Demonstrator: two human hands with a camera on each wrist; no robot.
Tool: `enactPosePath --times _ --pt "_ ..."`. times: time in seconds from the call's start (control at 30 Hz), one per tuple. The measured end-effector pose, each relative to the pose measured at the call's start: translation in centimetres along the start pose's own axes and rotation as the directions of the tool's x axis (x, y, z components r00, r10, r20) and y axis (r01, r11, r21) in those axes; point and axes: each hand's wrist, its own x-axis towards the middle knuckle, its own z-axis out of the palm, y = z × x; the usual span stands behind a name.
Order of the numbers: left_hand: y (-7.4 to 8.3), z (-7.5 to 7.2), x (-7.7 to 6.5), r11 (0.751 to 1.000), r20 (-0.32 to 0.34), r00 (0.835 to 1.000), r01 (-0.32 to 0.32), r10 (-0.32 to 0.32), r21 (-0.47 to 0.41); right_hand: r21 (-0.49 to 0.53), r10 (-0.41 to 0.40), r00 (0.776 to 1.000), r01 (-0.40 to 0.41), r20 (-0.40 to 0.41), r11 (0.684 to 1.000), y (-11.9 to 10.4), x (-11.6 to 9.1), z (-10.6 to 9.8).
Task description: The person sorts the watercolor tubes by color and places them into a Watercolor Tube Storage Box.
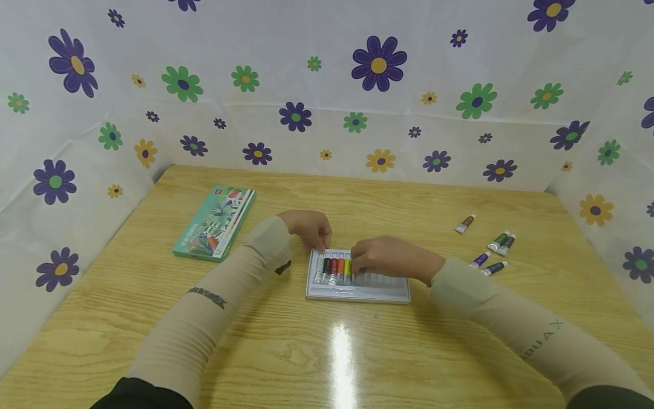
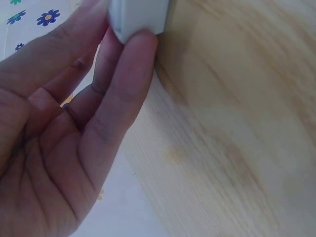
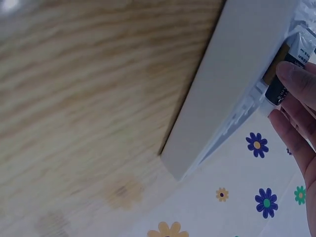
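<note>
A white plastic tray (image 1: 357,292) lies on the table, with several paint tubes (image 1: 333,270) side by side in its left slots: white, black, red, orange and yellow. My left hand (image 1: 309,228) grips the tray's far left corner. In the left wrist view, the fingertips (image 2: 140,44) press against the white corner. Over the middle slots, my right hand (image 1: 390,258) pinches a paint tube (image 3: 279,89) with a dark label and a white cap between thumb and fingers. A brownish patch (image 3: 275,66) shows just behind this tube in the right wrist view.
Right of the tray lie a brown tube (image 1: 465,224), two green tubes (image 1: 498,242), a purple tube (image 1: 480,260) and a dark blue tube (image 1: 494,268). A green paint box (image 1: 214,221) rests at the left. Flowered cloth (image 1: 327,136) stands behind the wooden table (image 1: 286,352).
</note>
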Motion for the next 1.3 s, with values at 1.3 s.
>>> enactPosePath --times 1.3 --pt "0.1 0.0 -0.1 1.000 -0.001 1.000 -0.001 0.001 0.029 0.032 0.062 0.996 -0.064 0.071 0.997 0.7 0.9 -0.4"
